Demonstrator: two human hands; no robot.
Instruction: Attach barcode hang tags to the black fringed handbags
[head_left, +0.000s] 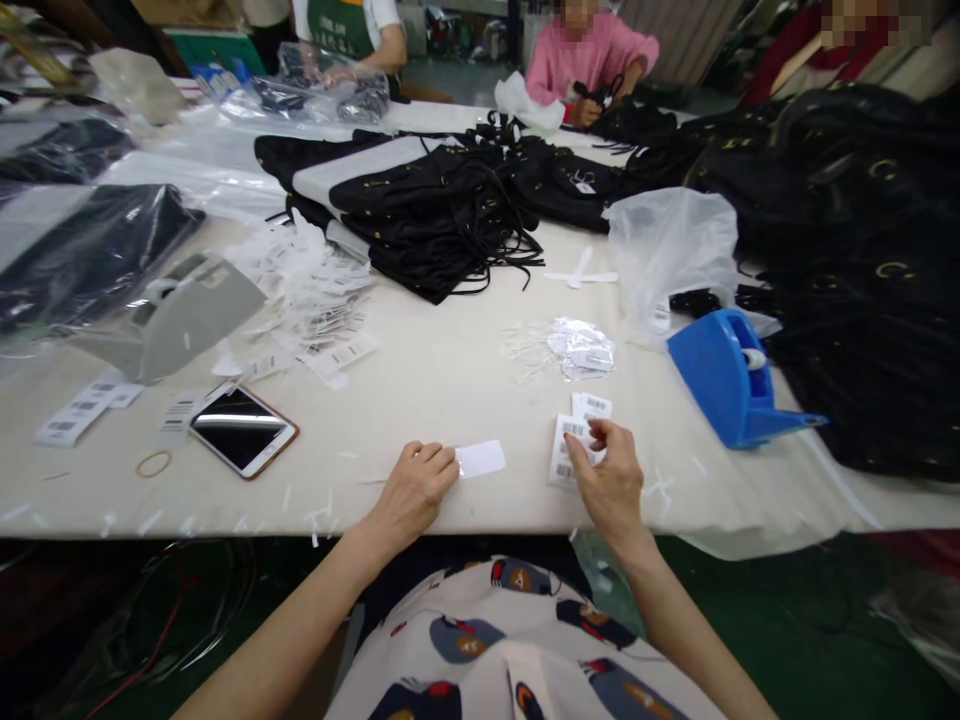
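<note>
My left hand rests on the white table near its front edge, fingers curled, pinching the end of a small blank white tag. My right hand lies to the right, thumb and forefinger pinched on a barcode sticker sheet lying on the table. Another barcode sheet sits just beyond it. A small clear bag of tags lies further back.
A smartphone and a rubber band lie at the left, beside a grey tape dispenser and scattered barcode labels. A blue tape dispenser stands right. Black garments are piled behind. Other people work across the table.
</note>
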